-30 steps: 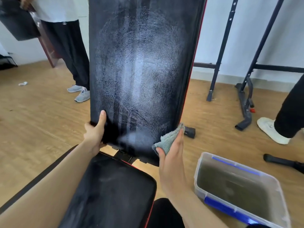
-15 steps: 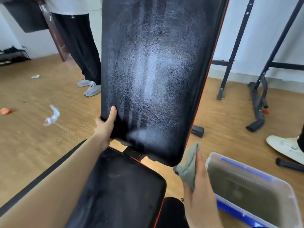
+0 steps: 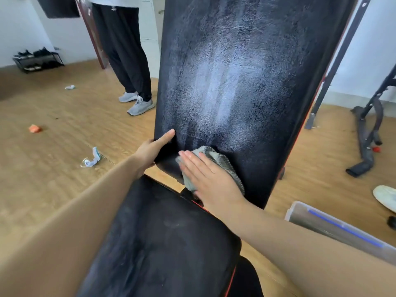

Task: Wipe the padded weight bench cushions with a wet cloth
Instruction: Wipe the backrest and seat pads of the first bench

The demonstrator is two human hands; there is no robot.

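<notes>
The black padded back cushion (image 3: 235,71) stands raised and tilted, with pale wet streaks down its middle. Below it lies the black seat cushion (image 3: 162,239). My left hand (image 3: 153,150) grips the back cushion's lower left edge, thumb lying on the front face. My right hand (image 3: 211,179) presses a grey cloth (image 3: 220,160) flat against the bottom of the back cushion with straight fingers. Part of the cloth is hidden under my palm.
A clear plastic tub (image 3: 342,230) with blue clips sits on the floor at the right. A person's legs (image 3: 126,50) stand behind the bench at the left. A black rack frame (image 3: 368,129) stands at the right. Paper scraps (image 3: 91,159) lie on the wooden floor.
My right hand has carried the cloth from beside the cushion's right edge onto the lower front of the back cushion. My left hand keeps its hold on the left edge.
</notes>
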